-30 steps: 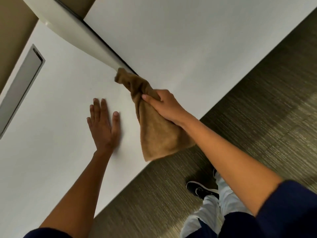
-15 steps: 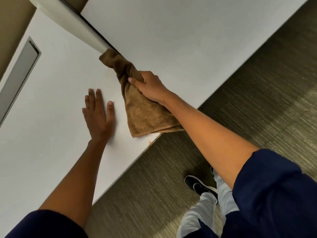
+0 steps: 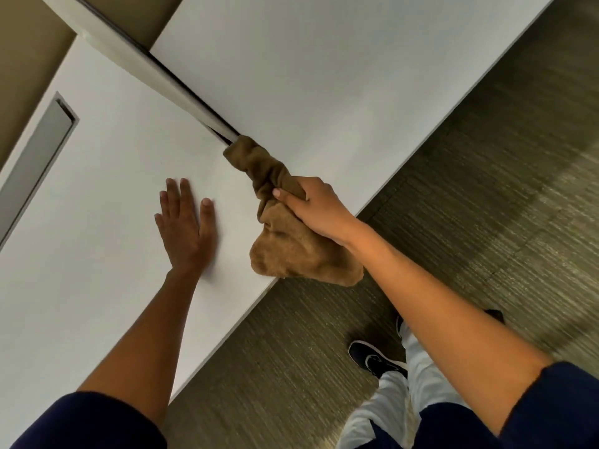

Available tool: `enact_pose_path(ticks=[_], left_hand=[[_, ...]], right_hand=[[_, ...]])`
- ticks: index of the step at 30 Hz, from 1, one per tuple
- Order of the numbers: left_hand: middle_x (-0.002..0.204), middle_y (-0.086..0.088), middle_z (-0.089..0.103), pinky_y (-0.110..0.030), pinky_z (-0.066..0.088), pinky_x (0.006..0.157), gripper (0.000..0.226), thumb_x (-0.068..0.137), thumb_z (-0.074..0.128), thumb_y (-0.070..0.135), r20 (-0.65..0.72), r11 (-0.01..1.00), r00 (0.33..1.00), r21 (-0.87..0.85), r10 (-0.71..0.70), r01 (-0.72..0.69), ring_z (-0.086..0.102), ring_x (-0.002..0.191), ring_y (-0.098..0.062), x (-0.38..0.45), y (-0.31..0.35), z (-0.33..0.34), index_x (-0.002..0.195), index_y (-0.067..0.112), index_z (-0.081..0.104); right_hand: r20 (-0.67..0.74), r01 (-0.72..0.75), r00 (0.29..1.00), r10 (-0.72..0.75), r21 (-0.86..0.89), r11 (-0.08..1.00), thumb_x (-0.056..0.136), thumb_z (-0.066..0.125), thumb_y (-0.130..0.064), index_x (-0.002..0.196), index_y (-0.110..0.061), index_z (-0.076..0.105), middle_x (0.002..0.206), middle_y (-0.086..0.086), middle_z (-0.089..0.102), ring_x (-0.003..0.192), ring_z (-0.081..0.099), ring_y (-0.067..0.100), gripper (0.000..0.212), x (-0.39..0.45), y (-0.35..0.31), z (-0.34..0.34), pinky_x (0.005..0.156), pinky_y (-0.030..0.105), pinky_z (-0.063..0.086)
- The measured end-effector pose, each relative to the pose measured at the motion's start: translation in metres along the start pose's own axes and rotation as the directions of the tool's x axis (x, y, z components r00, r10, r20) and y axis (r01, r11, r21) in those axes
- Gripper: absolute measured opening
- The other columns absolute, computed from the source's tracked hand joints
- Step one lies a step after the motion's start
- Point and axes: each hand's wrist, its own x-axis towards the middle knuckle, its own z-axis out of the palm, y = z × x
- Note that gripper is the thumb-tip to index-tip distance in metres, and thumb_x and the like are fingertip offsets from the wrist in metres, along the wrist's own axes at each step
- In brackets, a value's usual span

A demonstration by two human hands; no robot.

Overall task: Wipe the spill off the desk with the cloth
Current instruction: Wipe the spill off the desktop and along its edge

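Observation:
A brown cloth [image 3: 285, 247] lies bunched on the white desk [image 3: 97, 196], near its front edge. One end reaches the divider panel's end and the other hangs slightly over the edge. My right hand [image 3: 316, 209] grips the cloth at its middle, pressing it down. My left hand [image 3: 184, 226] lies flat on the desk, palm down, fingers spread, a little to the left of the cloth and apart from it. No spill is visible on the desk surface.
A white divider panel [image 3: 136, 56] runs between this desk and a second white desk [image 3: 324, 66] to the right. A grey cable slot [image 3: 35, 163] sits at the far left. Carpeted floor [image 3: 453, 222] and my shoe [image 3: 376, 359] lie below the desk edge.
My right hand has pulled the cloth back toward the front edge after pushing it away; the cloth is now more bunched. My left hand stays flat on the desk.

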Motion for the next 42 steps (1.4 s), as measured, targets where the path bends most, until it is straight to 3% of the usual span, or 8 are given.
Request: enact_pose_path(ticks=[5,10,14,19,24,31,42], left_hand=[[0.167,0.001,0.005,-0.052,0.006,0.122,0.068,0.099,0.019,0.057,-0.005,1.000,1.000,-0.017,-0.002,0.002,0.001,0.154,-0.021,0.001,0.000,-0.001,0.157,0.024,0.016],[0.167,0.003,0.004,-0.050,0.004,0.122,0.068,0.098,0.018,0.060,-0.008,1.000,1.000,-0.027,0.002,-0.003,-0.001,0.154,-0.019,0.002,-0.002,0.001,0.157,0.026,0.015],[0.167,0.001,0.007,-0.052,0.007,0.122,0.066,0.099,0.021,0.056,-0.016,1.000,1.000,-0.022,-0.004,0.003,0.002,0.154,-0.021,0.002,-0.002,0.001,0.157,0.024,0.017],[0.167,0.001,0.007,-0.053,0.008,0.122,0.063,0.101,0.023,0.053,-0.024,0.999,1.000,-0.035,0.000,-0.001,0.002,0.154,-0.020,0.003,-0.002,0.000,0.157,0.025,0.018],[0.166,-0.001,0.010,-0.053,0.010,0.122,0.064,0.100,0.022,0.053,-0.033,1.000,0.999,-0.029,0.006,-0.007,0.004,0.154,-0.021,0.004,-0.003,0.000,0.157,0.024,0.020],[0.167,0.001,0.008,-0.053,0.008,0.122,0.064,0.100,0.021,0.056,-0.030,0.999,1.000,-0.041,0.004,-0.005,0.003,0.154,-0.019,0.004,-0.006,0.002,0.157,0.026,0.018],[0.167,0.001,0.008,-0.053,0.006,0.121,0.067,0.098,0.019,0.058,-0.027,0.999,1.000,-0.036,0.000,-0.001,0.003,0.154,-0.020,0.002,-0.003,0.001,0.157,0.026,0.018]], right_hand=[[0.002,-0.041,0.999,0.041,0.027,0.999,0.098,0.050,-0.046,0.111,-0.021,0.064,0.100,-0.003,0.070,0.096,0.065,0.013,0.032,-0.012,0.008,-0.003,0.091,0.033,0.052],[0.040,-0.070,0.997,0.069,0.025,0.997,0.098,0.049,-0.048,0.111,-0.025,0.061,0.099,-0.007,0.067,0.096,0.064,0.010,0.030,0.001,0.003,-0.001,0.091,0.029,0.052],[0.033,-0.030,0.999,0.031,-0.027,0.999,0.100,0.047,-0.043,0.117,-0.019,0.060,0.102,-0.004,0.066,0.094,0.063,0.013,0.032,0.035,-0.016,0.009,0.086,0.023,0.048],[0.029,0.045,0.999,-0.042,-0.094,0.995,0.101,0.049,-0.037,0.117,-0.014,0.062,0.106,0.004,0.068,0.094,0.064,0.018,0.031,0.086,-0.038,0.024,0.085,0.024,0.047],[0.019,0.056,0.998,-0.054,-0.094,0.994,0.100,0.049,-0.037,0.116,-0.016,0.063,0.099,-0.002,0.065,0.091,0.062,0.016,0.030,0.098,-0.036,0.028,0.083,0.025,0.047],[0.032,0.015,0.999,-0.013,-0.047,0.999,0.099,0.051,-0.041,0.108,-0.016,0.065,0.100,0.002,0.069,0.093,0.065,0.017,0.030,0.072,-0.028,0.017,0.087,0.030,0.051],[0.103,-0.180,0.981,0.164,0.185,0.966,0.094,0.056,-0.049,0.102,-0.021,0.067,0.099,0.000,0.071,0.097,0.067,0.016,0.031,-0.014,0.011,-0.017,0.092,0.035,0.053]])
